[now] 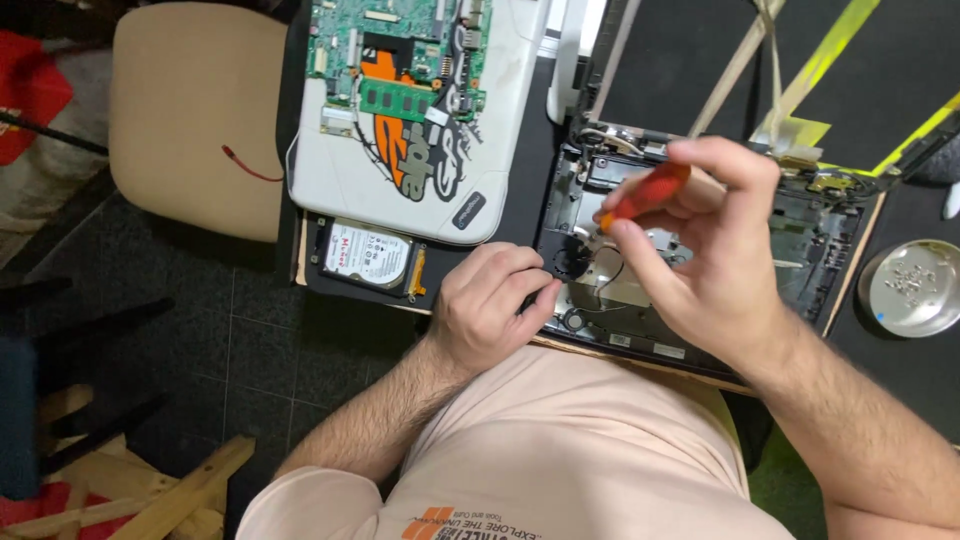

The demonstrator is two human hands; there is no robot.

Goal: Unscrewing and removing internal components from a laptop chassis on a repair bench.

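Nearest, the left hand (490, 305) rests curled, holding nothing, on the near left edge of the opened black laptop chassis (700, 250). Just beyond, the right hand (700, 240) grips an orange-handled screwdriver (645, 192) over the chassis; farther left lies a green circuit board (400, 50)

**Surroundings of the workbench**

A dark tiled floor (250, 350) lies left of the black work table (920, 370). A beige padded chair (190, 110) stands against the table's left edge. Pale wooden slats (170, 495) lie on the floor at lower left, beside a dark blue seat (18, 415).
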